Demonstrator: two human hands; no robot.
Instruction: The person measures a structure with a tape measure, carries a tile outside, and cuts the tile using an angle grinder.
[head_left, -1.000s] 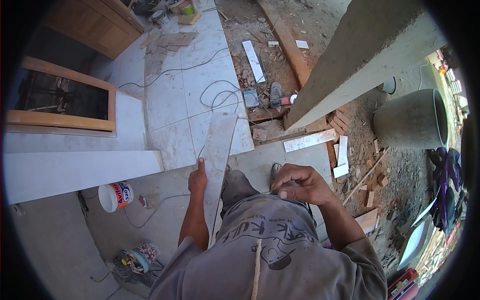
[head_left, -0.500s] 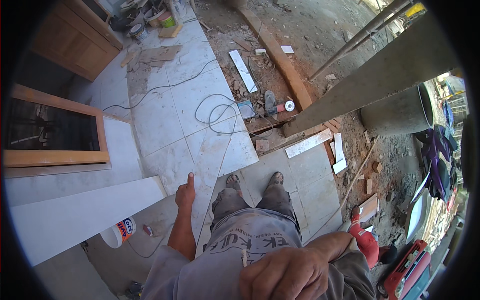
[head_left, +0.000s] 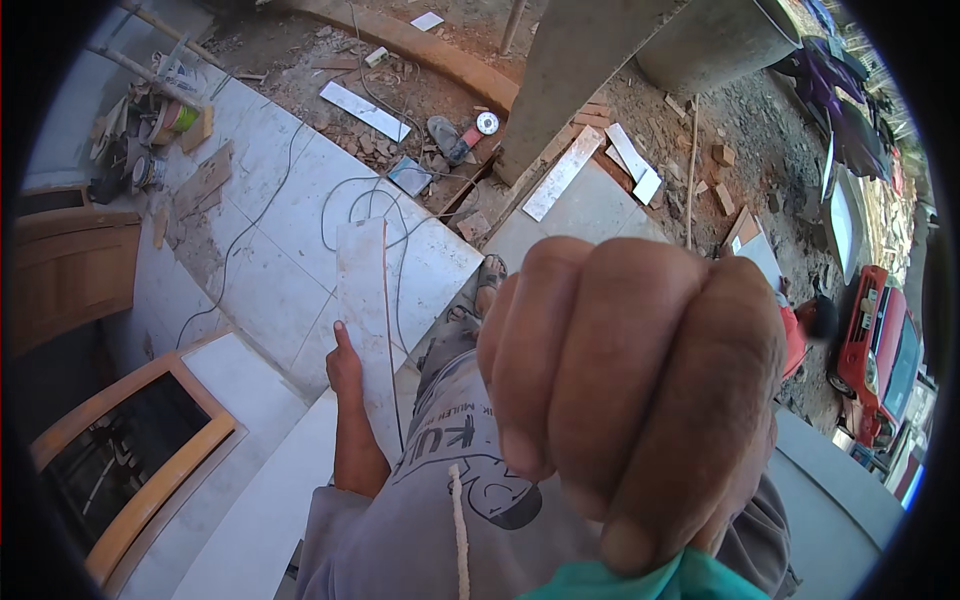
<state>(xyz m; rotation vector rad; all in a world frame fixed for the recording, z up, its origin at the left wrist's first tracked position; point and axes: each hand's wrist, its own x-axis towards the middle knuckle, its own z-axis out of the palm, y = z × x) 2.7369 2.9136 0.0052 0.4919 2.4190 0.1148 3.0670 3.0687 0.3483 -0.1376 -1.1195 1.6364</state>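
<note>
My left hand [head_left: 345, 372], thumb raised along the edge, grips a long white tile strip [head_left: 362, 275] that hangs beside my leg. Close in front of me my right hand [head_left: 640, 370] is raised, fingers curled in. Teal cloth [head_left: 650, 580] comes out below those fingers and seems pinched in them; most of it is out of view. A pale cord [head_left: 460, 530] dangles over my grey shirt [head_left: 420, 500]. My feet stand at the edge of the tiled step, largely hidden by the right hand.
An angle grinder [head_left: 450, 138] lies on rubble beyond the step. A loose cable [head_left: 328, 215] loops over white floor tiles [head_left: 270, 265]. Cut tile pieces [head_left: 565, 175] lie by a concrete post [head_left: 560, 90]. Wooden window frame [head_left: 165, 495] at left; red car [head_left: 875, 350] and a crouching person [head_left: 795, 335] at right.
My right hand has risen from my chest toward the camera, and teal cloth now shows beneath it. The view has turned; my left hand still grips the tile strip.
</note>
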